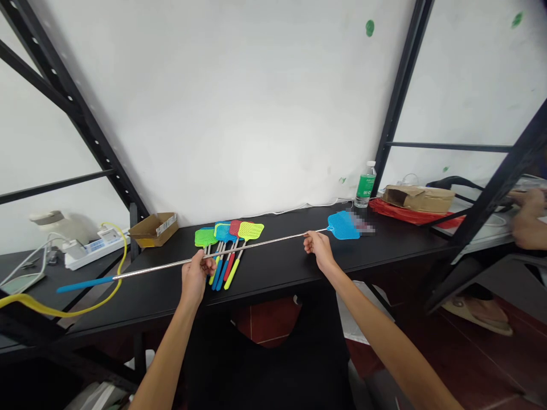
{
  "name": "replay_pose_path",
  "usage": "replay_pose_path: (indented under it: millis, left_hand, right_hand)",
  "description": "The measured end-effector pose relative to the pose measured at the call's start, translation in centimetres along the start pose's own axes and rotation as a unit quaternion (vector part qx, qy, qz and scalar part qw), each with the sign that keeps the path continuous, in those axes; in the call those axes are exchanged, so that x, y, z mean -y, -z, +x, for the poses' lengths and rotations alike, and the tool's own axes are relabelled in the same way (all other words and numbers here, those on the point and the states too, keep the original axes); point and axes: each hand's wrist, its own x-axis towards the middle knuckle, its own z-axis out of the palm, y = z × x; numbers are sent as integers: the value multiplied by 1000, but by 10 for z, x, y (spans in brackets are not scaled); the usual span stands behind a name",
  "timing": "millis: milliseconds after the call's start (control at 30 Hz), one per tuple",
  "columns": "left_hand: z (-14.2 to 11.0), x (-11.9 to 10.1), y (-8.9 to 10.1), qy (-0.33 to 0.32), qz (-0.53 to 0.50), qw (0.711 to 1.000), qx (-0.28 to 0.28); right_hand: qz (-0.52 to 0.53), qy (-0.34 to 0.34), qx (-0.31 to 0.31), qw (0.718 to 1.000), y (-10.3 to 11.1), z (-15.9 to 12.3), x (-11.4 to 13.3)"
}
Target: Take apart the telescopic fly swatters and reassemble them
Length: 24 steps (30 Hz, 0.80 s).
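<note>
Head camera footage is showing a person reaching forward over a black tabletop point(273, 279), both bare arms stretched out and well apart. The left hand point(197, 277) is closing around a thin steel shaft point(149, 270), its fingers curling over the metal, while the right hand point(318, 250) is pinching the same shaft between thumb and fingers, just short of the head. Together they are holding a long fly swatter point(256, 245) level across the table, its blue mesh head point(344, 225) out to the right and its blue handle point(85, 283) sticking out well past the left hand. Whether the mesh is touching the tabletop, I cannot tell. Just beyond the left hand, a fan of shorter swatters point(228, 242) in green, blue, red and yellow is lying on the table, handles pointing toward the person. A cardboard tray point(154, 229) is sitting further left, a green-labelled water bottle point(365, 185) is standing near the wall point(256, 114), and another person's hand point(527, 219) is reaching in at far right.
</note>
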Motion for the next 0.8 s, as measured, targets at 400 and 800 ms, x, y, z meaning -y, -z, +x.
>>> replay_pose_path:
  millis: [400,800]
  left_hand:
    - [0,1,0,-9,3,1000,-5]
    - [0,0,0,2,-7,1000,-6]
  right_hand:
    - [-2,3,1,1000,1,2,-2]
    - [-2,5,3,1000,1,1,-3]
